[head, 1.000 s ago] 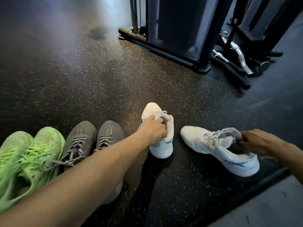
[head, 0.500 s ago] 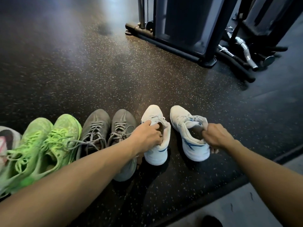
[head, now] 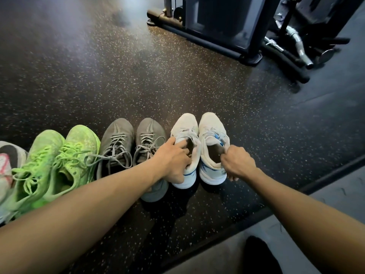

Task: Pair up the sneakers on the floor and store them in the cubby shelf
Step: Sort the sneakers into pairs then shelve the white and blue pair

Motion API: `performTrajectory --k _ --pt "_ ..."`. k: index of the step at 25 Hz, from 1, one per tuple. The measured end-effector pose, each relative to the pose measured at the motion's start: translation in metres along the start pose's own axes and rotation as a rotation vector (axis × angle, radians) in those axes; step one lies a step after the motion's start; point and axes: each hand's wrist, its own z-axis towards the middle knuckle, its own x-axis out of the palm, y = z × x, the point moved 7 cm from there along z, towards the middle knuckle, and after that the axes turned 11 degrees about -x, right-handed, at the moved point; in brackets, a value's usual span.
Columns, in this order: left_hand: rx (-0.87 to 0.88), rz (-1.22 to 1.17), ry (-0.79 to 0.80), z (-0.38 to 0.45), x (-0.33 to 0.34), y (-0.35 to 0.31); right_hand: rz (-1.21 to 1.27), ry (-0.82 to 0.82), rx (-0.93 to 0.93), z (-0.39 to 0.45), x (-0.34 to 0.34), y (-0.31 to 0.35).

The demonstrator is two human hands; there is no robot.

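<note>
Two white sneakers with blue trim stand side by side on the speckled black floor, toes pointing away from me. My left hand (head: pixel 173 161) grips the collar of the left white sneaker (head: pixel 185 127). My right hand (head: pixel 237 163) grips the heel collar of the right white sneaker (head: pixel 212 125). To their left stands a grey pair (head: pixel 120 133) with loose laces, then a neon green pair (head: pixel 59 155). A white, black and red sneaker (head: pixel 7 161) is cut off by the left edge. No cubby shelf is in view.
A dark gym machine base (head: pixel 217 36) stands at the back right, with a chrome bar handle (head: pixel 296 40) and black curved tubes beside it. A grey mat (head: pixel 217 254) lies at the bottom right, a dark foot or sock (head: pixel 258 252) on it.
My right hand has swung the right white sneaker leftward and turned it toe-forward, so it now stands against the left one. My left hand has kept its grip. The view shifted left.
</note>
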Motion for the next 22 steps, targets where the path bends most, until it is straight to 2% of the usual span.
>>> performTrajectory --k 6,9,11,12,14,16,20,22 --pt "-0.076 -0.1 0.125 -0.002 0.015 -0.002 -0.181 -0.039 0.016 -0.006 0.001 -0.005" --pt "-0.134 -0.22 0.172 0.003 0.021 -0.002 -0.275 -0.295 -0.12 -0.013 -0.014 0.007" --pt "-0.181 -0.317 0.195 0.004 0.023 -0.002 -0.338 -0.498 -0.297 -0.021 -0.026 0.021" --pt "-0.201 -0.342 0.193 0.004 0.022 -0.002 -0.371 -0.534 -0.394 -0.025 -0.027 0.028" --pt "-0.241 -0.361 0.181 0.002 0.02 -0.003 -0.432 -0.444 -0.539 -0.028 -0.018 0.039" --pt "-0.28 -0.35 0.171 0.001 0.02 -0.005 -0.498 -0.269 -0.582 -0.028 -0.003 0.043" --pt "-0.328 -0.324 0.146 0.003 0.021 -0.005 -0.635 0.007 -0.49 -0.022 0.02 0.038" --pt "-0.344 -0.363 0.151 0.004 0.024 -0.004 -0.612 0.062 -0.439 -0.018 0.026 0.035"
